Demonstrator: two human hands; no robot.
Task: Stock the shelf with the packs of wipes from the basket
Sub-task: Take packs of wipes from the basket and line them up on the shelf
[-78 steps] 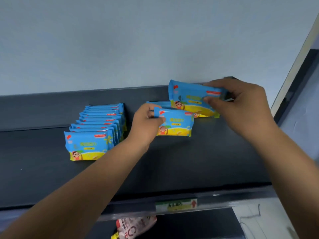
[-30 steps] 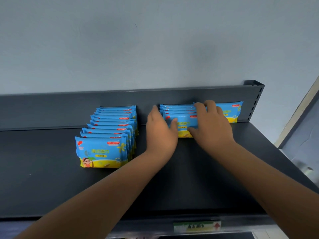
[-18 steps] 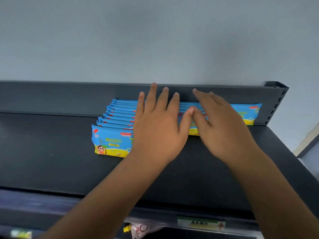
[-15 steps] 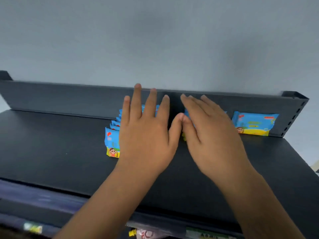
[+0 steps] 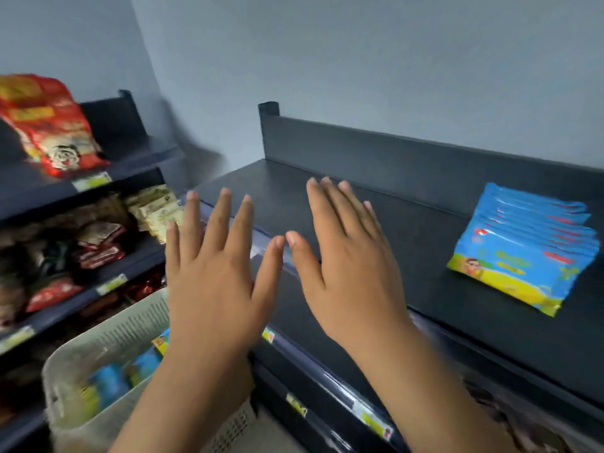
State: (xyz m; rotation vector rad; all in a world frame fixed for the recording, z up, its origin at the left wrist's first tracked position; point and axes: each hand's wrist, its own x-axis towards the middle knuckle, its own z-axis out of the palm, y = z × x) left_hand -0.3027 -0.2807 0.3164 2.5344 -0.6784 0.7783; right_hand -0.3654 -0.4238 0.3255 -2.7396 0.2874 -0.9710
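The left hand point(image 5: 209, 289) and right hand point(image 5: 346, 273) are hovering flat, fingers spread and holding nothing, by the front edge of the dark shelf point(image 5: 425, 266). A row of wipe packs point(image 5: 523, 250) is standing on the shelf's right part; more packs point(image 5: 108, 384) are lying in the basket point(image 5: 108, 335) below left.

Nothing can be read: the print on the packs of wipes point(image 5: 523, 253), the red bag point(image 5: 49, 125) and the price tags point(image 5: 296, 409) is blurred
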